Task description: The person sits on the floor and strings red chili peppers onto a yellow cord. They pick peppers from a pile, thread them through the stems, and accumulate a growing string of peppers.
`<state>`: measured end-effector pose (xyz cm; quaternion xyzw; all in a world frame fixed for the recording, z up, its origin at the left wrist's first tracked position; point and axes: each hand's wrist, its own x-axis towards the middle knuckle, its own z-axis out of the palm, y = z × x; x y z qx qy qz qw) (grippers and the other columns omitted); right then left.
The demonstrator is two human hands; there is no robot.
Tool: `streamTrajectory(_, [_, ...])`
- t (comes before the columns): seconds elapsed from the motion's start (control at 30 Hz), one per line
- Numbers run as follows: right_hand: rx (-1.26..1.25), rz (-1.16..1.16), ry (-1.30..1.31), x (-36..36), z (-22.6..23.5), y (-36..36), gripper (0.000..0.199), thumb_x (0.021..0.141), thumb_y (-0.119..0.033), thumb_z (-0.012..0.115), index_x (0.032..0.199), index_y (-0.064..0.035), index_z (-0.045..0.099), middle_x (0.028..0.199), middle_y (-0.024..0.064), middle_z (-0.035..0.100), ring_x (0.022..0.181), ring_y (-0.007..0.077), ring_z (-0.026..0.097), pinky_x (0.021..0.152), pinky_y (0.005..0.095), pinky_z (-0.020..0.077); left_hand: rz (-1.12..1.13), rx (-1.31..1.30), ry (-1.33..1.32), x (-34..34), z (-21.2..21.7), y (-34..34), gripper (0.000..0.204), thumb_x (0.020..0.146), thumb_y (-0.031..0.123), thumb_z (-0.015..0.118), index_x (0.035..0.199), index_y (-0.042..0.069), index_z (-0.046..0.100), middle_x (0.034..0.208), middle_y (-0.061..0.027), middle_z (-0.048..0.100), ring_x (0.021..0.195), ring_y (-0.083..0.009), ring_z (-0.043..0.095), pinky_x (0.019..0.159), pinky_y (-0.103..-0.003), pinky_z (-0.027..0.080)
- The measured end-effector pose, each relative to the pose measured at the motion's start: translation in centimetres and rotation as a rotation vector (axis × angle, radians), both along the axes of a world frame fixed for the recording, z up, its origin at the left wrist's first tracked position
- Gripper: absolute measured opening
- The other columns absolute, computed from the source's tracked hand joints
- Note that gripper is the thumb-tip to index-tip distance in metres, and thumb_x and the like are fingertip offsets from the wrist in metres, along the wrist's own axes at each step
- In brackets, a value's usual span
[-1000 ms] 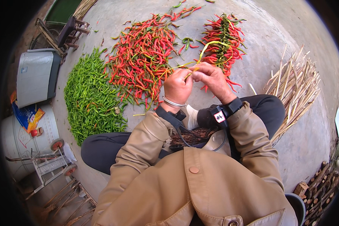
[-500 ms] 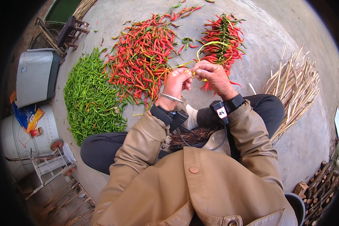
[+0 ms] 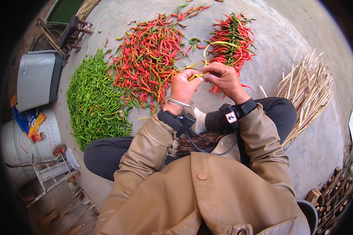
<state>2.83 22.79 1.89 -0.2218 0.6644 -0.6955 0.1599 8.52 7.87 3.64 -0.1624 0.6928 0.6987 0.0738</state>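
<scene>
A thin yellow strip [image 3: 205, 55] runs between my two hands and loops up over the strung bundle of red chili peppers [image 3: 243, 42]. My left hand [image 3: 183, 85] pinches the strip between thumb and fingers. Close beside it, my right hand [image 3: 224, 80] pinches the same strip, the fingertips of both hands almost touching. The bundle lies on the floor just beyond my right hand, its green stems gathered along the middle. A loose heap of red chili peppers [image 3: 147, 58] spreads beyond my left hand, with another length of yellow strip across its edge.
Left of the red heap lies a pile of green chili peppers [image 3: 94, 102]. Dry stalks [image 3: 308, 88] are stacked at the right. A grey bin [image 3: 37, 80], a small wheeled cart [image 3: 47, 172] and a wooden stool [image 3: 75, 33] stand at the left; cut logs [image 3: 335, 199] lie at lower right.
My fingers have shifted slightly on the yellow strip, the left ones curling more around it. The strip's loop over the bundle has changed shape a little.
</scene>
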Motion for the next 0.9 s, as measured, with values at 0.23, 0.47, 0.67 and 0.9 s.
streamTrajectory(0.23, [0.164, -0.058, 0.281, 0.0, -0.6, -0.2, 0.01, 0.07, -0.002, 0.061, 0.08, -0.0035, 0.063, 0.072, 0.0088, 0.058, 0.06, 0.0194, 0.059, 0.054, 0.0279, 0.0463, 0.018, -0.21, 0.107, 0.2, -0.6, 0.7, 0.007, 0.08, 0.004, 0.056, 0.084, 0.001, 0.06, 0.067, -0.0001, 0.058, 0.056, -0.0047, 0.053, 0.05, -0.019, 0.044])
streamTrajectory(0.47, [0.315, -0.243, 0.592, 0.5, -1.2, -0.7, 0.007, 0.066, -0.007, 0.061, 0.068, -0.0072, 0.054, 0.064, 0.0073, 0.052, 0.056, 0.0258, 0.055, 0.049, 0.0334, 0.0443, 0.011, -0.411, 0.075, 0.1, -0.8, 0.8, 0.007, 0.081, 0.006, 0.057, 0.081, -0.001, 0.059, 0.066, -0.0013, 0.059, 0.056, -0.0062, 0.055, 0.051, -0.019, 0.044])
streamTrajectory(0.67, [0.307, -0.328, 0.653, 0.5, -1.1, -0.9, 0.011, 0.066, -0.006, 0.061, 0.069, -0.0075, 0.051, 0.063, 0.0068, 0.051, 0.056, 0.0251, 0.054, 0.047, 0.0329, 0.0433, 0.033, -0.052, 0.097, 0.1, 0.0, 0.8, 0.011, 0.083, 0.011, 0.055, 0.082, 0.0, 0.058, 0.068, -0.0035, 0.06, 0.058, -0.0087, 0.058, 0.052, -0.02, 0.046])
streamTrajectory(0.9, [0.212, -0.272, 0.658, 0.5, -0.7, -0.9, 0.013, 0.067, -0.004, 0.062, 0.071, -0.007, 0.05, 0.065, 0.0068, 0.049, 0.056, 0.0248, 0.054, 0.048, 0.033, 0.0432, -0.025, 0.144, -0.069, -0.6, 0.7, -0.5, 0.021, 0.085, 0.013, 0.051, 0.101, 0.0, 0.056, 0.074, -0.0054, 0.061, 0.06, -0.0103, 0.059, 0.055, -0.02, 0.047])
